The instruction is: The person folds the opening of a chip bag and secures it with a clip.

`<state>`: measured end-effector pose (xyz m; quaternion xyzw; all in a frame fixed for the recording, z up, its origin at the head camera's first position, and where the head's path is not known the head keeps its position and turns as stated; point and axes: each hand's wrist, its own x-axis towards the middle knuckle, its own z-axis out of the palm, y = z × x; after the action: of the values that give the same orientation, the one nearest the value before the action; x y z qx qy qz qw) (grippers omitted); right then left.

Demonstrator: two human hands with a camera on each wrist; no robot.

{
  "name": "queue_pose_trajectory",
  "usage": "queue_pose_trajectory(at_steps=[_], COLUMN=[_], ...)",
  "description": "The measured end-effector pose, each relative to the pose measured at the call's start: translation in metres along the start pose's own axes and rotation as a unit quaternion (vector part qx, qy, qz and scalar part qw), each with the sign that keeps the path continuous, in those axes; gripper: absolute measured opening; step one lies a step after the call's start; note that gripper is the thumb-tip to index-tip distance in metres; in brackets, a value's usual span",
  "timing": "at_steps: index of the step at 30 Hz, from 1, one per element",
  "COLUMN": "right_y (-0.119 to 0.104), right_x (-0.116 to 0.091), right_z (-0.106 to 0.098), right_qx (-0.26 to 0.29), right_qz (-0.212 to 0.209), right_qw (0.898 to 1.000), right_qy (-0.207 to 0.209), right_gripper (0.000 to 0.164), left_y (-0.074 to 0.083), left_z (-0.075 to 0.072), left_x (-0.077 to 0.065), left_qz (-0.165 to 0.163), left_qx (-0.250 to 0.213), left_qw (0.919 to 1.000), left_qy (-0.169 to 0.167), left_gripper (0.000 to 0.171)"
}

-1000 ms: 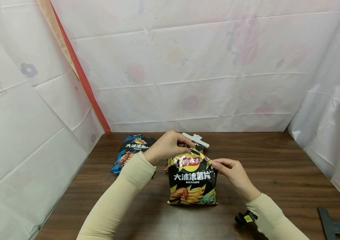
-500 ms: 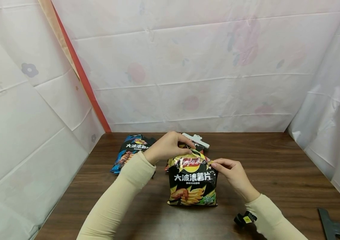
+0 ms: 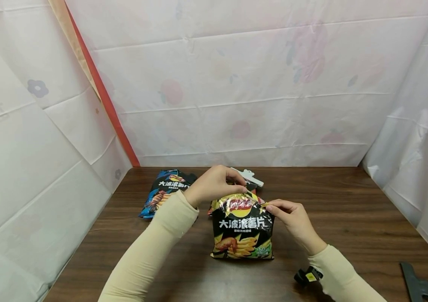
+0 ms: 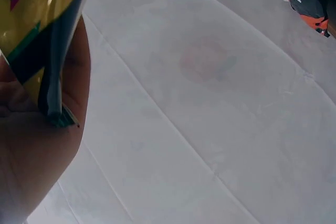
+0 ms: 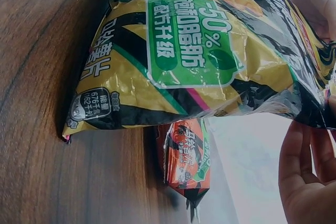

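Observation:
A black and yellow Lay's potato chip bag stands upright on the table, its printed front toward me. My left hand reaches over its top and pinches the upper edge between thumb and fingers. At the bag's upper right corner, my right hand pinches the edge with thumb and forefinger. The right wrist view shows the bag from its side, puffed out, with the right hand's fingers at its top edge. In the left wrist view the bag's folded edge lies against the left palm.
Behind the held bag is an orange-red chip bag, mostly hidden in the head view, with a white clip at its top. A blue chip bag lies at the back left. A dark grey clip rests at the front right.
My left hand has shifted slightly right and down along the bag's top edge, and the upper part of the bag has creased a little differently. The right hand stays nearly still.

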<state>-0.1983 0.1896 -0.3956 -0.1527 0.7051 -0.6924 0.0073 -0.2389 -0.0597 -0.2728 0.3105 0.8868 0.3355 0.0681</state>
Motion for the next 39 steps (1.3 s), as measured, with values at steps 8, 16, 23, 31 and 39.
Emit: queue_pose_trajectory(at_steps=[8,16,23,31,39], right_y=[0.0,-0.0002,-0.0006,-0.0001,-0.0009], right_x=[0.0003,-0.0005,-0.0023,-0.0033,-0.0057], right_z=[0.0002,0.0005,0.0002,0.0005,0.0008], right_qx=[-0.012,-0.002,-0.034,-0.052,-0.051], right_qz=[-0.007,-0.017,-0.015,-0.013,0.006], right_qw=[1.0,1.0,0.999,0.998,0.998], right_qy=[-0.002,0.001,0.024,0.039,0.037], right_gripper=[0.028,0.02,0.017,0.021,0.028], left_y=[-0.0011,-0.0005,0.0006,0.0007,-0.0035], left_z=[-0.0012,0.0,0.0011,0.0017,0.0026], left_x=[0.0002,-0.0007,-0.0024,-0.0038,-0.0035], left_qz=[-0.028,-0.037,-0.04,-0.039,-0.023], left_qx=[0.031,0.045,0.032,0.034,0.045], left_qw=[0.9991,0.9983,0.9986,0.9986,0.9986], left_qy=[-0.006,0.005,0.01,0.012,0.015], left_gripper=[0.015,0.011,0.009,0.01,0.009])
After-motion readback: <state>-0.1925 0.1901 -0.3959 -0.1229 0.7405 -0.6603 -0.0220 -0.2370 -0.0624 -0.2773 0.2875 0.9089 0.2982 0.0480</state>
